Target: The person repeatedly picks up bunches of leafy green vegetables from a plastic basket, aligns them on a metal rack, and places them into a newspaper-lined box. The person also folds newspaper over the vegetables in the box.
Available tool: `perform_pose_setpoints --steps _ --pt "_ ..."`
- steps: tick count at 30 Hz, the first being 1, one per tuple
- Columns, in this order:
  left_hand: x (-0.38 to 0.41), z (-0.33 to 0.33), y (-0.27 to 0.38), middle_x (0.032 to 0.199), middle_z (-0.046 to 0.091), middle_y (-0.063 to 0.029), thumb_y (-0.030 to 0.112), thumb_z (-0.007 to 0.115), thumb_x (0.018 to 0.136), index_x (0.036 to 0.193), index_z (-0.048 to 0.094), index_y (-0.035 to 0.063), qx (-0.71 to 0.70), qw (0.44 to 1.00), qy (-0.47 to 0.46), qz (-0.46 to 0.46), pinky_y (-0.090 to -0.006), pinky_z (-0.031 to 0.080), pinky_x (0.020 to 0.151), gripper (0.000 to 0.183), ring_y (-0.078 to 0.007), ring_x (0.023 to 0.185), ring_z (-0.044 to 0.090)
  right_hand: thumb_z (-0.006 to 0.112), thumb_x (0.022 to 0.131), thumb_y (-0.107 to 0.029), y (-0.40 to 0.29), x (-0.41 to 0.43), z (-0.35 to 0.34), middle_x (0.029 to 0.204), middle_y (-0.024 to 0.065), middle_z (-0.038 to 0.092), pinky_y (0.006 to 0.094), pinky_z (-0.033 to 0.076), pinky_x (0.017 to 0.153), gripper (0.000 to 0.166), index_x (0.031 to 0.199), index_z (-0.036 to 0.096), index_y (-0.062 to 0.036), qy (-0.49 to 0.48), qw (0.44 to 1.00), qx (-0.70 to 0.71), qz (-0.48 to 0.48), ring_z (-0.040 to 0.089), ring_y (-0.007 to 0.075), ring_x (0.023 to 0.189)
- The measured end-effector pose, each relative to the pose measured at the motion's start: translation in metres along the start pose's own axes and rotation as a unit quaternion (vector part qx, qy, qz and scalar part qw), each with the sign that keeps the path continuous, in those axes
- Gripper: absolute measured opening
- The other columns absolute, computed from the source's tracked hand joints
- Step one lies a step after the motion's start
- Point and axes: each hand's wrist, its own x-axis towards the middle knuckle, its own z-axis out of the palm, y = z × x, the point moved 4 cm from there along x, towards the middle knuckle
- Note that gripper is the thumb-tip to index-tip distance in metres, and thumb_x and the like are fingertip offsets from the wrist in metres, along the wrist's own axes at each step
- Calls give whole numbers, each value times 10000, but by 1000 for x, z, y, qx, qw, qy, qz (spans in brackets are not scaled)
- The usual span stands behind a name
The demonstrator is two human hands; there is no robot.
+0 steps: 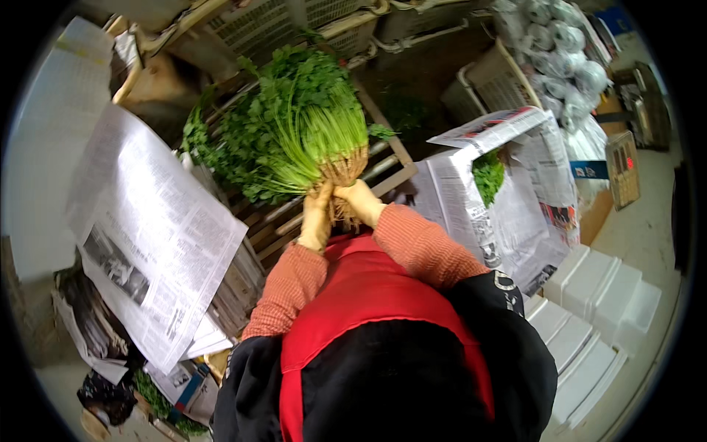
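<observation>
In front of my red apron (381, 287), both hands hold a big bunch of leafy greens, apparently coriander (309, 116), by its root end. The stems fan up and away from me, with leaves at the far side. My left hand (316, 215) is closed around the roots on the left. My right hand (359, 200) grips them from the right, its thumb close to the left one. Loose brown roots (343, 212) hang down between the hands. Beneath the bunch is a slatted wooden crate or rack (389, 149), partly hidden by the leaves.
Newspaper sheets (160, 237) lie over a stack at my left. A newspaper-lined box (513, 210) with some greens stands at right, beside white foam boxes (602, 293) and a scale display (623, 170). Plastic crates (497, 77) and wrapped rolls (563, 50) are farther back.
</observation>
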Motion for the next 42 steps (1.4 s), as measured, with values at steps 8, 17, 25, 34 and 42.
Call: perform_pose_setpoints --steps 8,17,25,34,42 --pt "-1 25 -11 1171 600 -111 85 730 785 1230 516 -36 -8 1000 -13 -19 -325 457 892 509 -221 1015 586 578 884 -290 -16 9 -10 1113 144 656 346 462 874 386 1170 601 -31 -85 903 -421 -11 608 260 1033" --pt "-5 39 -9 979 674 -118 44 693 799 1029 638 -66 -17 992 123 -19 -313 520 726 260 -206 827 645 554 839 -336 -57 -27 -6 874 254 660 458 519 743 522 1099 512 115 -151 710 -686 -49 648 398 830" --pt "-28 39 24 673 595 -33 152 599 896 942 607 29 -7 993 63 -103 -265 396 398 132 -119 477 513 680 770 -251 -163 -77 -9 1026 126 631 394 469 849 599 1299 474 -61 -186 615 -699 -313 610 294 983" --pt "-58 28 71 653 498 29 187 540 921 924 539 125 -6 995 24 -101 -223 282 383 62 -65 450 392 577 812 -179 -153 -36 103 1349 138 457 559 306 1057 615 1388 368 -132 -412 270 -645 -584 400 294 1303" --pt "-78 -18 69 666 554 -12 244 532 940 993 539 61 28 999 5 37 -227 390 401 191 -91 476 503 691 702 -258 -131 -32 169 1024 63 592 458 384 972 741 1375 413 -120 -572 235 -595 -514 553 228 1027"
